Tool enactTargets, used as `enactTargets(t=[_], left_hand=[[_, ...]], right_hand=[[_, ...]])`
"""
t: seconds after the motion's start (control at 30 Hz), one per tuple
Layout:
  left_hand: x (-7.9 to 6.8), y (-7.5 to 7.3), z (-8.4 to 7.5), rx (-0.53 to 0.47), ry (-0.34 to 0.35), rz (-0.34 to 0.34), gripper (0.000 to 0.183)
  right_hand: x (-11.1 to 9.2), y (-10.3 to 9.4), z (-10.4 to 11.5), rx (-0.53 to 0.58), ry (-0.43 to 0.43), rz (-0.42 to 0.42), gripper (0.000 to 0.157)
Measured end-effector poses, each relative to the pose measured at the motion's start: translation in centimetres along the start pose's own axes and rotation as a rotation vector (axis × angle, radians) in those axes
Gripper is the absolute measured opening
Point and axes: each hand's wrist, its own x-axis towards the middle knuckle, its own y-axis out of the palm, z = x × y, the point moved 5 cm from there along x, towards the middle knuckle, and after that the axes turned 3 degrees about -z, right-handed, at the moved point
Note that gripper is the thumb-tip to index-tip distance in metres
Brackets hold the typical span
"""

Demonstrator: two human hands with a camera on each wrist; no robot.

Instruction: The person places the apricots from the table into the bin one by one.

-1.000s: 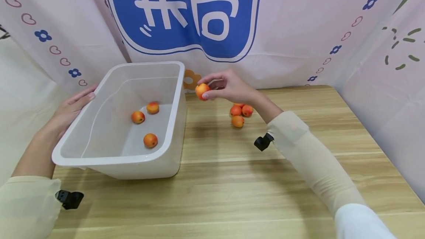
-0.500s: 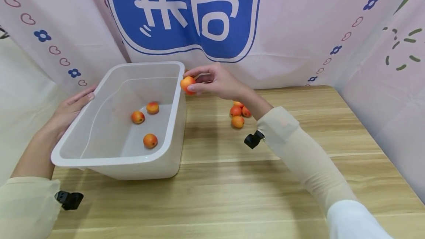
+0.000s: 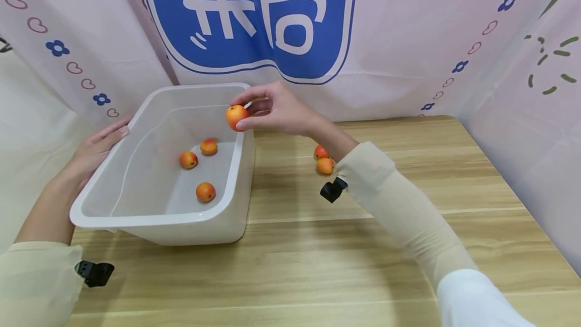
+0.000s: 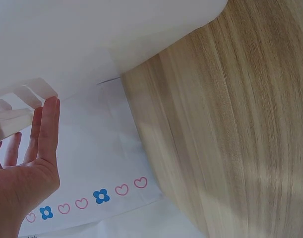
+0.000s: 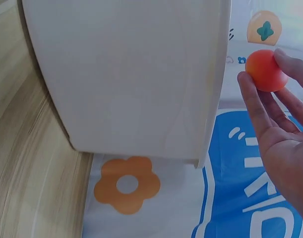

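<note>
Between the thumb and fingertips of my right hand [image 3: 279, 110] is a small round orange-red fruit [image 3: 236, 117], much like an apricot. In the head view it overlaps the right rim of a white plastic tub [image 3: 233, 185]; the right wrist view has the fruit [image 5: 266, 71] beyond that rim. Three similar fruits [image 3: 206, 192] lie apart on the tub floor. My left hand [image 3: 93, 153] rests against the tub's left rim, and the left wrist view has its fairly straight fingers [image 4: 48, 131] at a slotted part under the rim.
More such fruits [image 3: 325, 166] sit on the wooden table [image 3: 345, 266] right of the tub, partly hidden by my right forearm. A white printed cloth [image 3: 395, 29] hangs along the table's back. Each sleeve bears a small black camera [image 3: 333, 189].
My right hand has moved left with the fruit, from beside the tub to over its right rim. The left hand and the three fruits inside stay put.
</note>
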Motion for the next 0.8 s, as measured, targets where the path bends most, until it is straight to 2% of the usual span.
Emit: enactTargets(t=[0.27,0.5,0.8], left_hand=[[-0.1,0.4,-0.2,-0.024,0.006,0.009,0.034],[0.0,0.3,-0.1,0.000,0.004,0.001,0.031],[0.1,-0.1,0.1,0.005,0.006,0.002,0.031]], right_hand=[[1.4,2.1,1.0,0.018,-0.018,0.062,0.040],[2.5,4.3,1.6,0.055,-0.003,0.124,0.040],[4.0,6.6,1.6,0.004,-0.037,0.204,0.040]])
